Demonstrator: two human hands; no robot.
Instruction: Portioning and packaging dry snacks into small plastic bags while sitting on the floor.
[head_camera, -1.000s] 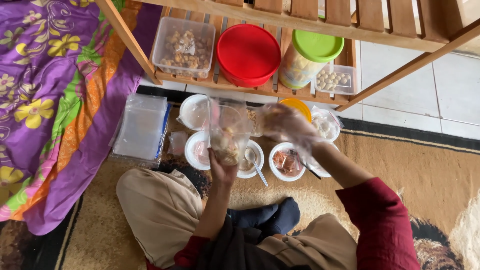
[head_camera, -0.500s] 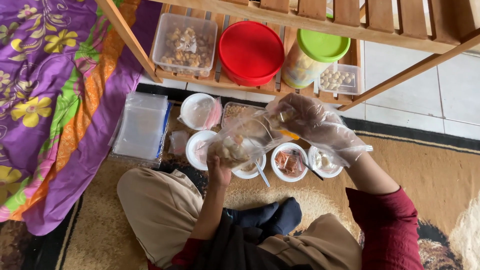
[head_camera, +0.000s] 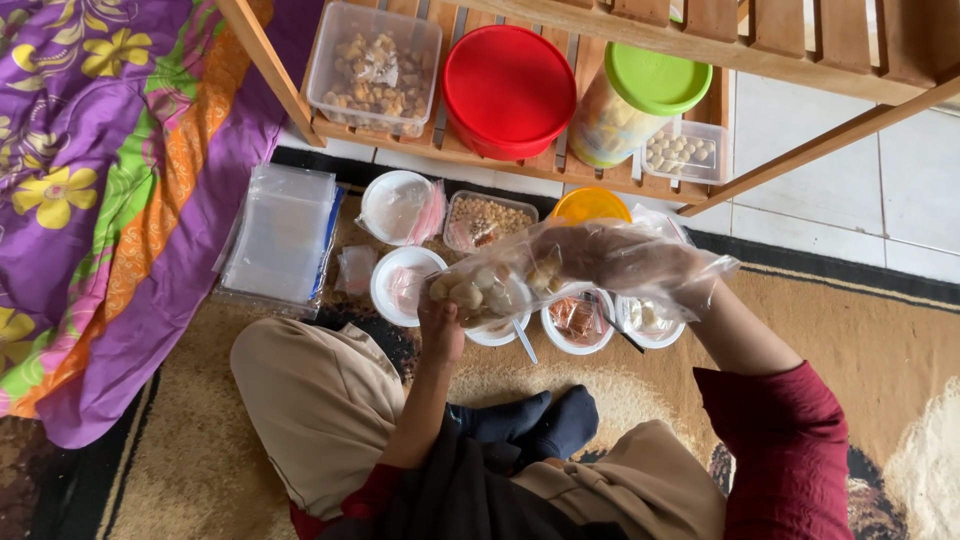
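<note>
My left hand (head_camera: 441, 327) grips the bottom of a clear plastic bag (head_camera: 492, 284) that holds several pale food pieces and lies tilted to the right. My right hand (head_camera: 632, 262), in a thin clear plastic glove, is at the bag's open mouth with a pale piece between its fingers. Under the bag stand small white bowls: one with pink stuff (head_camera: 401, 284), one with a reddish-brown filling (head_camera: 577, 322) and one with pale bits (head_camera: 647, 321). A spoon handle (head_camera: 526, 342) sticks out below the bag.
A stack of clear plastic bags (head_camera: 281, 237) lies at the left beside a purple flowered cloth (head_camera: 90, 190). A wooden rack holds a clear snack box (head_camera: 374, 68), a red-lidded tub (head_camera: 509, 90), a green-lidded jar (head_camera: 637, 100) and a small box (head_camera: 682, 152). An orange lid (head_camera: 590, 205) and a peanut box (head_camera: 487, 220) sit behind.
The bag went from upright to tilted toward the right. My gloved right hand came back from the bowls to the bag's mouth with a pale piece in its fingers.
</note>
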